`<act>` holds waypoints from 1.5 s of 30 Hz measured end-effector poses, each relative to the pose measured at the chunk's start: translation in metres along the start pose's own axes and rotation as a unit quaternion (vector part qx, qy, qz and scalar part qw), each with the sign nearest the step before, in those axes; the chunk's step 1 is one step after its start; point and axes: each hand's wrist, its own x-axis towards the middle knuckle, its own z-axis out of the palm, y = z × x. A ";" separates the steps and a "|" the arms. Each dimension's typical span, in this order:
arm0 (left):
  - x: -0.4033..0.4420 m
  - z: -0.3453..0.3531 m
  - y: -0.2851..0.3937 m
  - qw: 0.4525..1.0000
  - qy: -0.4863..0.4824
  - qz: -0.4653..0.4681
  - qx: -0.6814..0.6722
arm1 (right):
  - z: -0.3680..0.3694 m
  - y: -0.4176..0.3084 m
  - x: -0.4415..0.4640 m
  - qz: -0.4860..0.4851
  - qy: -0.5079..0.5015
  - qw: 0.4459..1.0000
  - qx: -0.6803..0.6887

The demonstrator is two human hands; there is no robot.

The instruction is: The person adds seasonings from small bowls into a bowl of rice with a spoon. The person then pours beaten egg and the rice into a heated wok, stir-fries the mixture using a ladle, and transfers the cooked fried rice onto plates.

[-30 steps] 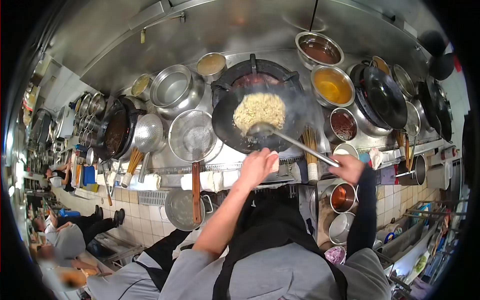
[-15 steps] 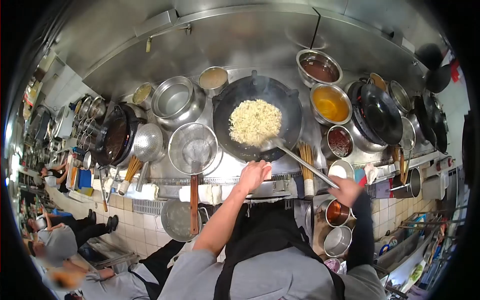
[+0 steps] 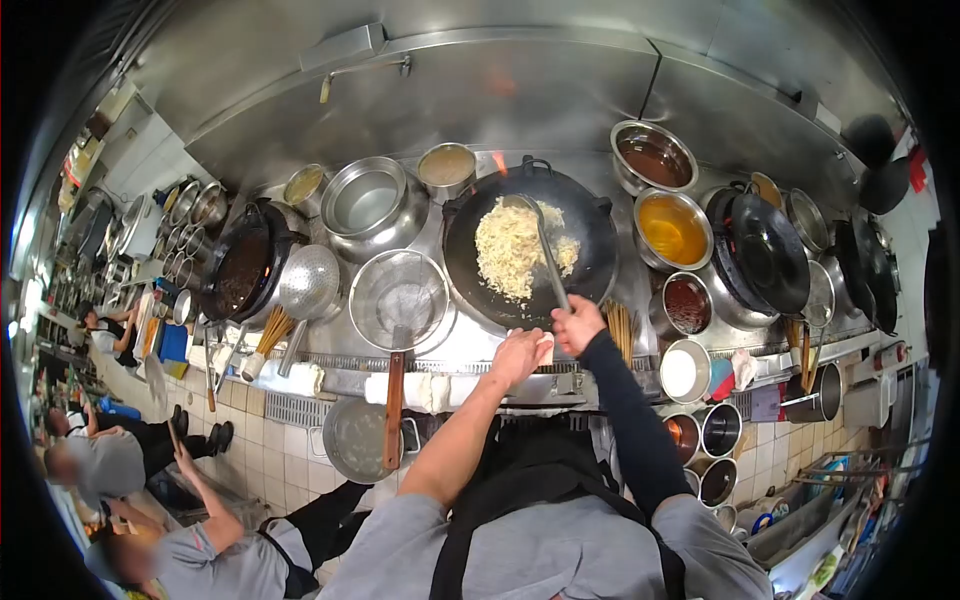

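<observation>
Fried rice (image 3: pixel 508 258) lies in a large black wok (image 3: pixel 590 235) at the middle of the stove, heaped toward its left side with loose grains below. My right hand (image 3: pixel 579 325) is wrapped round the handle of a long metal ladle (image 3: pixel 550 258). Its bowl rests at the upper part of the rice, partly hidden by grains. My left hand (image 3: pixel 522 358) is closed on a white cloth (image 3: pixel 546 347) at the wok's near edge. Whether it grips the wok through the cloth is hidden.
Bowls of amber liquid (image 3: pixel 672 232) and brown liquid (image 3: pixel 655 157) stand right of the wok, with a pot of red sauce (image 3: pixel 686 304). At left are a wire strainer (image 3: pixel 400 300) and a metal pot (image 3: pixel 366 200). Co-workers (image 3: pixel 225 550) are at lower left.
My right hand has swung left and forward, close beside my left hand. The ladle went from the rice's lower right edge to its top, and the rice has spread. A flame shows behind the wok.
</observation>
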 end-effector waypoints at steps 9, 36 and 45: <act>0.000 -0.005 0.005 1.000 -0.006 -0.014 -0.003 | -0.061 0.015 -0.062 0.131 -0.260 0.878 0.380; 0.000 -0.003 0.010 1.000 0.005 -0.022 0.001 | -0.008 0.025 -0.027 0.057 -0.068 0.994 0.070; 0.001 0.000 0.007 1.000 0.010 -0.006 -0.002 | -0.009 0.060 -0.089 0.065 -0.035 0.996 0.054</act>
